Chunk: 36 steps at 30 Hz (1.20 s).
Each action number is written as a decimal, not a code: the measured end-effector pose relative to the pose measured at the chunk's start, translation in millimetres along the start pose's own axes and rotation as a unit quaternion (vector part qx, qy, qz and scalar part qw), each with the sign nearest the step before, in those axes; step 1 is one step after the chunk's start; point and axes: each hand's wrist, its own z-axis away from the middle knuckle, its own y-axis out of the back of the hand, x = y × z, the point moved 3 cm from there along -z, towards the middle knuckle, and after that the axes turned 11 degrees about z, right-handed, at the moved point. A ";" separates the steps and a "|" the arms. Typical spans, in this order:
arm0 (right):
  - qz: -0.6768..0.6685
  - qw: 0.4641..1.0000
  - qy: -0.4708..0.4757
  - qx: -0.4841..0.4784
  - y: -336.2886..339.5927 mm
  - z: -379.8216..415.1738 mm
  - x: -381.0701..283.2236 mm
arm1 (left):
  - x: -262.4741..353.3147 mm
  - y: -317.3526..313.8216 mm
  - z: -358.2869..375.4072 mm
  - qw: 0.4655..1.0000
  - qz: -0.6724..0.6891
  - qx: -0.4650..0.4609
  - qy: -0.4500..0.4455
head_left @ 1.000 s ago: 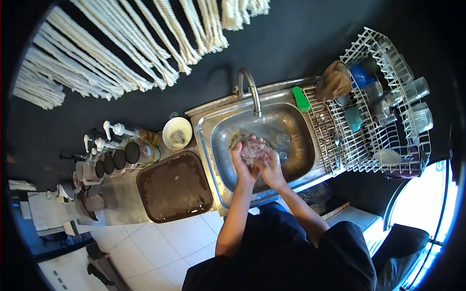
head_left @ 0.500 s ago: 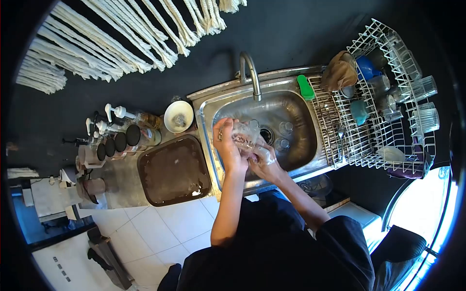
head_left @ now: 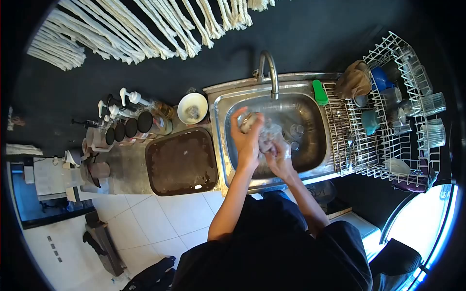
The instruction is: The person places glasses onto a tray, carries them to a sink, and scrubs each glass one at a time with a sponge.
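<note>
Over the sink (head_left: 318, 145), my left hand (head_left: 246, 145) is wrapped round a clear drinking glass (head_left: 249, 121), its fingers and thumb on either side. My right hand (head_left: 281, 157) is closed at the other end of the glass, against a whitish, wet-looking wad (head_left: 268, 138); motion blur smears it and I cannot tell what it is. More clear glasses (head_left: 296, 130) stand on the sink floor beside the right hand. Above the basin arches a metal faucet (head_left: 274, 85).
A green sponge (head_left: 320, 92) lies at the sink's right rim. Beyond it, a white wire dish rack (head_left: 357, 145) holds glasses, a brown cloth (head_left: 354, 80) and a teal cup (head_left: 370, 122). On the left are a brown tray (head_left: 182, 162), a white bowl (head_left: 192, 108) and pump bottles (head_left: 138, 98).
The glass has turned between my hands, and my left fingers have spread further around it. The whole view has shifted, so the sink appears further right.
</note>
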 end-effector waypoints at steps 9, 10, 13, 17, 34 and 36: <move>-0.266 0.946 -0.173 -0.061 -8.9 -8.3 2.6 | -25.3 27.4 -9.1 0.976 0.204 -0.080 0.004; -0.388 0.894 -0.223 -0.002 -9.2 -7.8 -10.9 | -26.2 28.0 -10.3 0.965 0.220 -0.139 0.030; -0.505 0.829 -0.240 0.015 -6.1 -1.0 1.4 | -27.6 26.6 0.1 0.955 0.215 -0.182 0.090; -0.109 0.983 -0.074 -0.124 0.8 5.5 5.1 | -13.1 26.9 5.8 0.987 0.138 -0.067 0.053; -0.218 0.970 -0.107 -0.008 -14.4 -8.2 -3.9 | -27.1 31.3 -0.4 0.987 0.149 0.060 -0.006; -0.188 0.976 -0.106 0.005 -18.0 -7.6 -1.6 | -34.7 30.6 2.3 0.990 0.126 0.062 0.002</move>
